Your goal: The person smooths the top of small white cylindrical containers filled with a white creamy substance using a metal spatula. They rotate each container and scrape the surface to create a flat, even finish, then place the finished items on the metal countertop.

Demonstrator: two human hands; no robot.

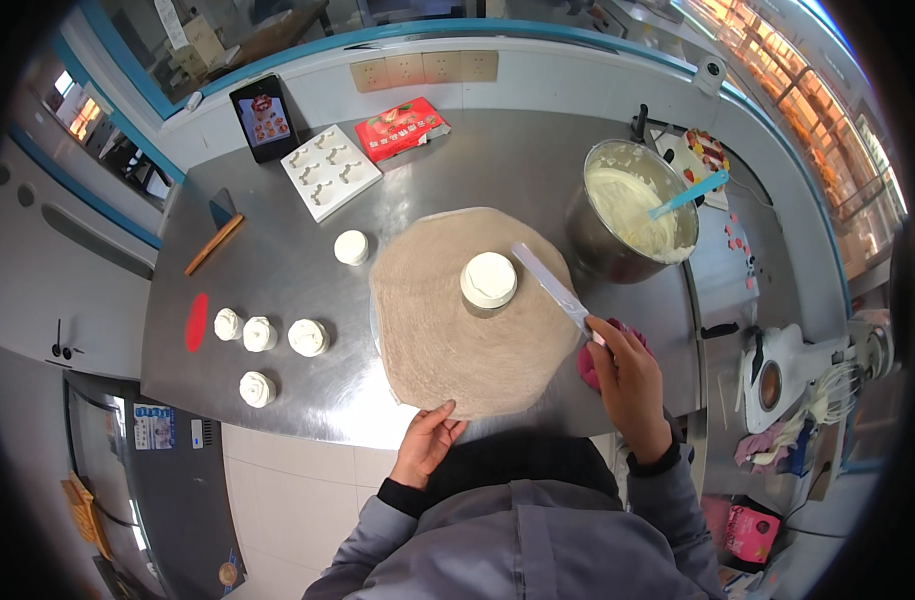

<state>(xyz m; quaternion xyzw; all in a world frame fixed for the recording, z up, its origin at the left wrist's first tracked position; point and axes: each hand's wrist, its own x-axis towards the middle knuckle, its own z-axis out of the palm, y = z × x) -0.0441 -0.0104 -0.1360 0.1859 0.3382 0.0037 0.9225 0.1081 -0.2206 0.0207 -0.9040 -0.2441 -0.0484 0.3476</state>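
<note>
My right hand (628,382) grips the handle of an offset or straight icing spatula (551,283); its cream-smeared blade slants up and left over a round beige cloth mat (442,352). A small cake coated in white cream (489,281) stands on the mat, left of the blade and apart from it. At the mat's near edge, my left hand (427,444) pinches the rim, thumb on top and fingers partly hidden. A pink cloth (589,367) lies beside and partly behind my right hand. Upper right stands a metal mixing bowl (604,255) of whipped cream with a blue spatula (690,195).
Several cream-topped small cakes (307,337) stand at left on the steel table (337,390), with one plain white one (351,247) nearer the mat. Behind are a white mould (331,172), a red box (402,129) and a tablet (264,118). A kitchen scale (772,375) is at right.
</note>
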